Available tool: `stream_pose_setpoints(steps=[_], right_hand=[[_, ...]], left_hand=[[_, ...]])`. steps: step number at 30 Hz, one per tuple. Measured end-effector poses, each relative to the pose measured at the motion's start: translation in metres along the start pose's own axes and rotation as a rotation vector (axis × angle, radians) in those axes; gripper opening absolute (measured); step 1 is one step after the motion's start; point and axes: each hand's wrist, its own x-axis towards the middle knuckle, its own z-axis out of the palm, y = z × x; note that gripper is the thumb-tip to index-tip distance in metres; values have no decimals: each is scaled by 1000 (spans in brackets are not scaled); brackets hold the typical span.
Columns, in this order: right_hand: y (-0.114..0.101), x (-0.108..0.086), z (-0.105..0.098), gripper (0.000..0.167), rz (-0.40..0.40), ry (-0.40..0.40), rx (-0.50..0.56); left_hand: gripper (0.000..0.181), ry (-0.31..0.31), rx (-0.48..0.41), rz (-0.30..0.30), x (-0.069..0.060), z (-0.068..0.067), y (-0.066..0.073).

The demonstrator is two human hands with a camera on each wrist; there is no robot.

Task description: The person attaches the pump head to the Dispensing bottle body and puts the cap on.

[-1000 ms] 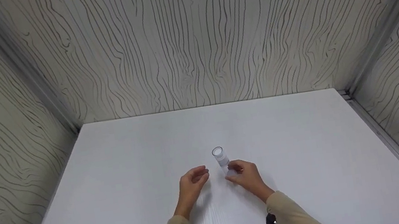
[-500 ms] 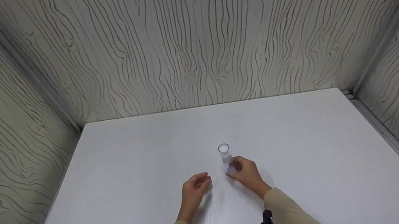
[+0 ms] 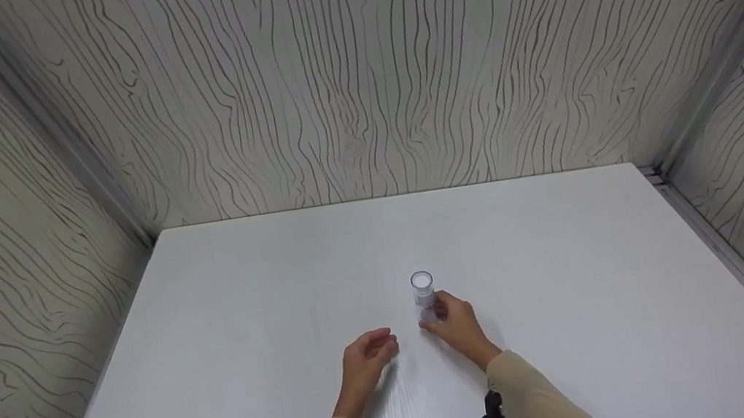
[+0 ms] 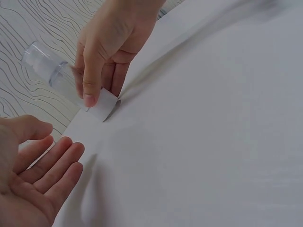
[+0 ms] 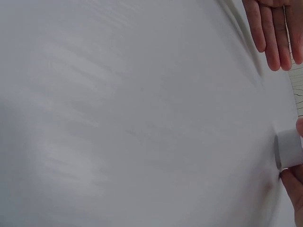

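A small clear bottle with a see-through cap and a white base stands upright, or nearly so, in front of me. My right hand holds it low down, thumb on one side and fingers on the other. In the left wrist view the white base of the bottle meets its shadow at the table; whether it bears fully on the surface I cannot tell. Left of the bottle, my left hand hovers with relaxed, slightly bent fingers, holding nothing. The right wrist view catches only the bottle's base at its edge.
A white table lies under both hands. Behind it rises a wood-grain patterned wall, with similar panels at both sides. Black wrist cameras sit by the beige sleeves.
The bottle has gone from tilted to upright and shifted slightly right in the head view, still in my right hand. My left hand has drawn slightly nearer to me.
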Motion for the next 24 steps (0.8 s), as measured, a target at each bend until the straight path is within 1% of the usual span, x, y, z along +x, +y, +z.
stream_pose_setpoints(steps=[3,8,11,14,16,21,24], right_hand=[[-1,0,0,41,5,1,4],[-2,1,1,45,42,-10,25],[-3,0,1,47,60,-16,31],[-2,-1,1,47,55,-21,19],[-2,-1,1,48,64,-21,20],[-2,-2,1,51,88,-26,9],[-1,-2,0,51,87,-22,-2]], left_hand=[[34,1,4,8,-1,1,0],[34,9,13,-1,-3,2,1],[35,-9,5,21,-3,2,0],[35,-22,-1,51,-3,1,-1],[35,-25,-3,69,-3,0,-1],[33,-22,-9,76,-3,-1,-1],[32,-5,35,80,-2,-1,-1]])
